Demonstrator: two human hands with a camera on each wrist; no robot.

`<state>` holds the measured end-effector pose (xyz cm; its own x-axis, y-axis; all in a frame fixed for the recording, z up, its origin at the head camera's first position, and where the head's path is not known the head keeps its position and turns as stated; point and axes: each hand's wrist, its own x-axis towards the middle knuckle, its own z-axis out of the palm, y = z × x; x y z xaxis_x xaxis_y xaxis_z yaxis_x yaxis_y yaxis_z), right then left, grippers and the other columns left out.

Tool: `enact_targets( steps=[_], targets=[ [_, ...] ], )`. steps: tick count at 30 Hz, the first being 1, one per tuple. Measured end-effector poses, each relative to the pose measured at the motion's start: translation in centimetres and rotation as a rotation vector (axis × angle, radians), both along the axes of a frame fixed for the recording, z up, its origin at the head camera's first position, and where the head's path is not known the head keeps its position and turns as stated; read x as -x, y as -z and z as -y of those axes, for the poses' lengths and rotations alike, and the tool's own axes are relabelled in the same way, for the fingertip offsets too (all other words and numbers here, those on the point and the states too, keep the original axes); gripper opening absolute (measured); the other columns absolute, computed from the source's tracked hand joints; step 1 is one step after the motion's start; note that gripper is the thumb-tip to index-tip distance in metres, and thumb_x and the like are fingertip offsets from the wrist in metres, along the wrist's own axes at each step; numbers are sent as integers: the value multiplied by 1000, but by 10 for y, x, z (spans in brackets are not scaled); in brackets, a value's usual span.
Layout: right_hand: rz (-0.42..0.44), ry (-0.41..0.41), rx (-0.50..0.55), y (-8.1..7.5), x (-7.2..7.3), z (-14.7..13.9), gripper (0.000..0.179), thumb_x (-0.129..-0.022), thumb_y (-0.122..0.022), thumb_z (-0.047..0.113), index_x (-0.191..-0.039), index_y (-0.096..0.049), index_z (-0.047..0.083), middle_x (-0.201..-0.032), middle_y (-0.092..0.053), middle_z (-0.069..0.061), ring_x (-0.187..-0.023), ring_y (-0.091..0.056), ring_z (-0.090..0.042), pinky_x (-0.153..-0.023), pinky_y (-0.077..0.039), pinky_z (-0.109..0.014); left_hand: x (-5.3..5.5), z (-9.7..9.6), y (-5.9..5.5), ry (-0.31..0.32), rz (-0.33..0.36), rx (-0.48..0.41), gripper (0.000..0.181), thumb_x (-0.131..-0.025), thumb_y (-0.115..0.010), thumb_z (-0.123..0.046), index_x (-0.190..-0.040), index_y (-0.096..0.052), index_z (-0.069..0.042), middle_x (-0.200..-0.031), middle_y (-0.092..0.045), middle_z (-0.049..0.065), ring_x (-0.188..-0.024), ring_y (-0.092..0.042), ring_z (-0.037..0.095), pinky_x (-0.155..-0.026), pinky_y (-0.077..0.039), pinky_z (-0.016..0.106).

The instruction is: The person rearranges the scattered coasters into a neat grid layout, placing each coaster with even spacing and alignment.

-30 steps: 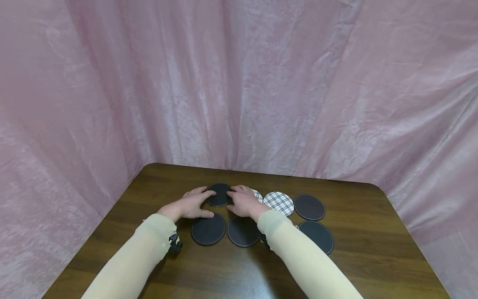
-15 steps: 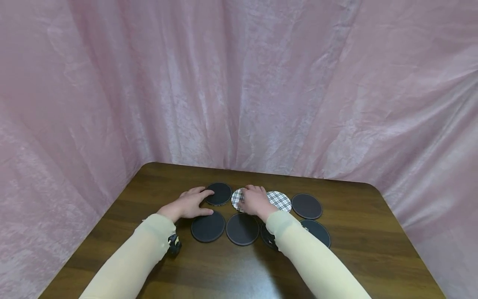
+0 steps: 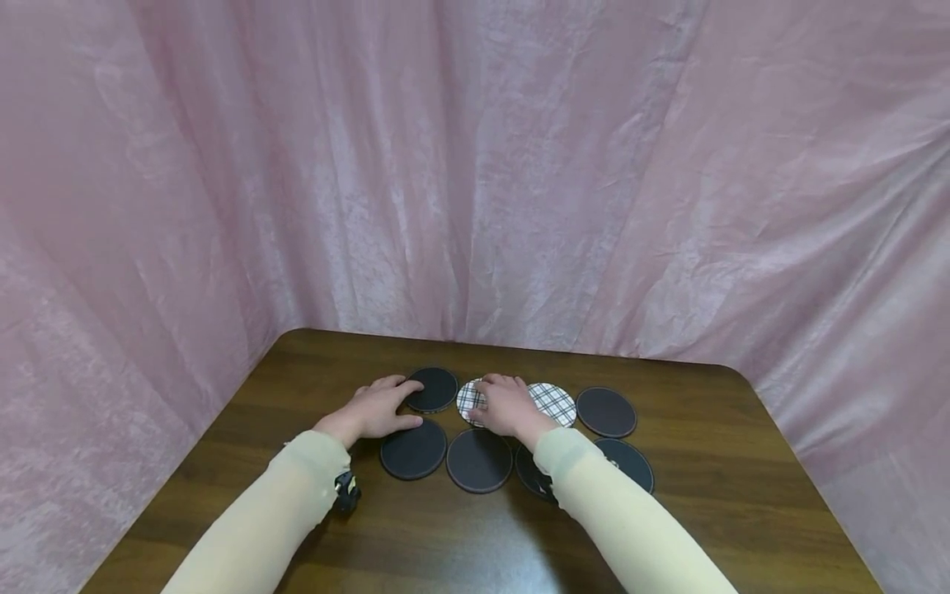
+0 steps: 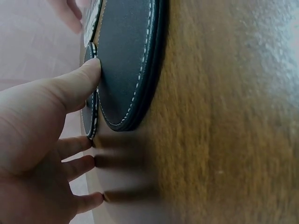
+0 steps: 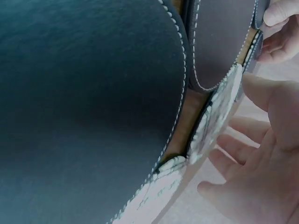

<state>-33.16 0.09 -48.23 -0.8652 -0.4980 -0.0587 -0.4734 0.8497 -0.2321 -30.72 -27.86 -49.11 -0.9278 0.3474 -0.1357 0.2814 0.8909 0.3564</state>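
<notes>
My left hand (image 3: pixel 377 408) is at the left end of two rows of round stitched coasters. Its fingers are spread by the back-left black coaster (image 3: pixel 436 392), and its thumb lies at the far edge of the front-left black coaster (image 3: pixel 413 452). In the left wrist view, the other fingertips (image 4: pixel 96 198) touch the wood. My right hand (image 3: pixel 506 406) is over a white plaid coaster (image 3: pixel 467 398), fingers loosely bent and thumb apart. The right wrist view has this hand (image 5: pixel 261 172) beside the plaid coaster's edge; whether it touches cannot be told.
Right of my right hand lie another plaid coaster (image 3: pixel 555 403) and a dark brown one (image 3: pixel 606 412). In the front row are a brown coaster (image 3: pixel 479 462) and two black ones, partly under my right sleeve (image 3: pixel 594 495). A pink curtain (image 3: pixel 475 181) hangs behind the wooden table (image 3: pixel 416 544).
My right hand has moved right, from the edge of the back-left black coaster to the plaid coaster beside it. The left hand has stayed in place. The head view has shifted slightly.
</notes>
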Motion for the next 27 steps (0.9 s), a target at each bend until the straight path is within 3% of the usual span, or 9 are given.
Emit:
enact_targets(
  steps=[4,11,21,27],
  targets=[
    [-23,55,-8,-6,-6,-16,58,-108,-73,39,-155,-62,7,-162,-55,-18,-153,-47,-40,-128,-29,-63,1,3,0,2,-5,-2,67,-107,-75,-43,-164,-53,-15,-170,-38,30,-157,-34,53,-118,-29,79],
    [38,138,-57,-6,-15,-35,66,-108,-71,50,-158,-59,9,-163,-53,-18,-153,-44,-43,-125,-30,-68,1,10,-4,-4,8,9,67,-108,-73,-43,-165,-51,-15,-171,-37,30,-158,-32,53,-118,-27,81],
    [46,114,-52,-2,-17,-31,69,-107,-70,53,-160,-59,10,-163,-53,-18,-154,-46,-41,-126,-28,-70,0,16,0,-14,3,13,70,-109,-72,-43,-165,-49,-9,-169,-37,34,-157,-31,56,-118,-27,81],
    [36,107,-19,-2,-23,-32,71,-107,-70,54,-161,-57,9,-165,-51,-18,-157,-42,-40,-127,-26,-68,-5,9,3,-55,-66,24,71,-109,-70,-46,-164,-50,-7,-169,-38,32,-158,-32,54,-117,-28,82]
  ],
)
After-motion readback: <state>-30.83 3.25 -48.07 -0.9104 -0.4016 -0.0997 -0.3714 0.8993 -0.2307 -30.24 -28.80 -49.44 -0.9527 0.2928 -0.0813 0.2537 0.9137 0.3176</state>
